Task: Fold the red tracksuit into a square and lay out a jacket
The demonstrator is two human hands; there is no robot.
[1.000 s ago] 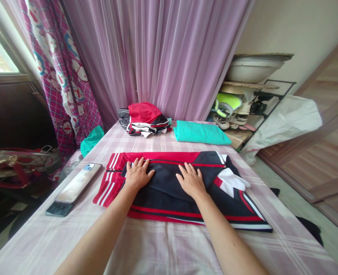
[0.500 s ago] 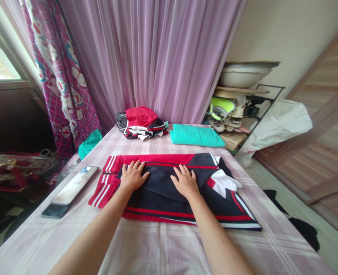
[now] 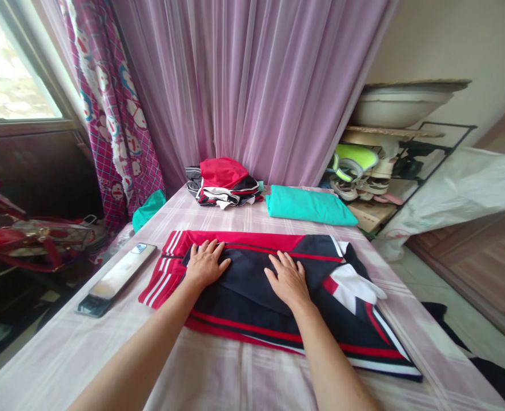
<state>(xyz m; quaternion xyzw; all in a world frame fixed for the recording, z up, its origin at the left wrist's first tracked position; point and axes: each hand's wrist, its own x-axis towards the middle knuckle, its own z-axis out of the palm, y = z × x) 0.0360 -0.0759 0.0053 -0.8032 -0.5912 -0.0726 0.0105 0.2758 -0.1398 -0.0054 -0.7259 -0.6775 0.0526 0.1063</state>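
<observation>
A folded track jacket (image 3: 252, 291), navy and red with white stripes, lies flat across the table in front of me. My left hand (image 3: 207, 264) rests palm down on its left part, fingers spread, beside the red section with white stripes. Palm down too, my right hand (image 3: 288, 279) presses on the navy middle with its fingers apart. To the right of that hand, a white piece (image 3: 355, 283) of the garment sticks out over the navy cloth. Neither hand grips anything.
A phone (image 3: 121, 271) lies on the checked tablecloth (image 3: 218, 377) at left. Farther back sit a heap of red and black clothes (image 3: 224, 182) and a folded turquoise cloth (image 3: 310, 205). Past the table's right edge stands a shoe rack (image 3: 372, 177); purple curtains (image 3: 252, 85) hang behind.
The camera view has turned slightly, shifting the table items to the right in the picture. Both hands stay flat on the jacket, in nearly the same places on it.
</observation>
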